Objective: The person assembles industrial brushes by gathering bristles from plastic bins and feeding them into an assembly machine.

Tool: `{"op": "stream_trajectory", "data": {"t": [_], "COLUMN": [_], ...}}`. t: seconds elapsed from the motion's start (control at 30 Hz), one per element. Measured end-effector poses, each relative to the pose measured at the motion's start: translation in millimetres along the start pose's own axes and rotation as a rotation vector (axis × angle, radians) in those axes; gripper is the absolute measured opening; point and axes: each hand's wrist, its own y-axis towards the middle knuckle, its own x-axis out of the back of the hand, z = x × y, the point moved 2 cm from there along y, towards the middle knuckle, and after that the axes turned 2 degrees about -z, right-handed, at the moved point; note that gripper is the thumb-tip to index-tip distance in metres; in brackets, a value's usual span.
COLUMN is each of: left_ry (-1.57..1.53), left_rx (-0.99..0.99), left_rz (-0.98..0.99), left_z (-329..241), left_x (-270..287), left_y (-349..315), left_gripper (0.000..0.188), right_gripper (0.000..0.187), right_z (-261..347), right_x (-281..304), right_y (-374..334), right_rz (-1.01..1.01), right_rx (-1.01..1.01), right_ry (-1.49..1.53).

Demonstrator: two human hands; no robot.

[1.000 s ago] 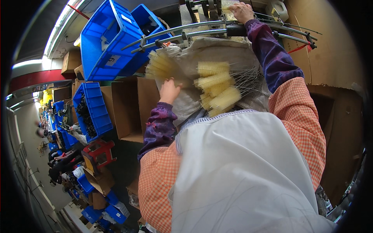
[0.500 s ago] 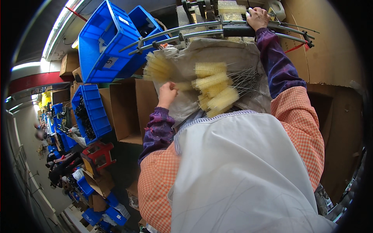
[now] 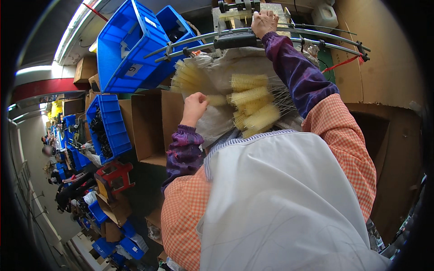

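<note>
My left hand [image 3: 195,108] is pinched closed at the left of a grey-white cloth sheet [image 3: 217,122]. A blurred yellow bristle brush [image 3: 217,100] sticks out to the right from its fingertips. Several more yellow brushes [image 3: 251,97] lie piled on the sheet, their twisted wire stems [image 3: 281,100] toward the right. Another clump of bristles [image 3: 189,77] is at the far left of the sheet. Reaching forward, my right hand [image 3: 265,23] bends its fingers over a part of the machine behind the rails; what it grips is hidden. A yellow brush [image 3: 235,16] sits in the machine beside it.
Two curved metal rails [image 3: 337,44] with a black sleeve [image 3: 235,41] cross in front of the machine. Blue bins [image 3: 131,49] stand at the left, above an open cardboard box [image 3: 149,128]. Large cardboard [image 3: 375,58] walls the right side. A white jug [image 3: 324,16] stands at the back.
My right hand has moved left along the rails, and the black sleeve has shifted left with it. My left hand stays nearly in place beside the brush.
</note>
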Motion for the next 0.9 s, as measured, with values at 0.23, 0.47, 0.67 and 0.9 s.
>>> {"op": "stream_trajectory", "data": {"t": [0.23,0.47,0.67,0.9], "left_ry": [-0.043,-0.336,-0.549,-0.651], "left_rx": [0.101,0.207,0.107,-0.095], "left_rz": [0.014,0.010,-0.017,0.236], "left_z": [0.8,-2.6,-25.2,-103.3], "left_x": [72.5,168.5,185.0,121.6], "left_y": [-10.1,-39.4,-50.1,-16.6], "left_gripper": [0.014,0.013,0.010,0.008], "right_gripper": [0.021,0.031,0.032,0.024], "right_z": [-35.4,-106.1,-164.8,-166.1], "right_x": [3.3,-6.1,-23.1,55.4], "right_y": [-3.9,-8.4,-2.3,6.4], "right_rz": [0.101,0.075,0.042,0.296], "right_rx": [0.036,0.048,0.003,-0.017], "right_ry": [-0.076,-0.150,0.062,0.267]}}
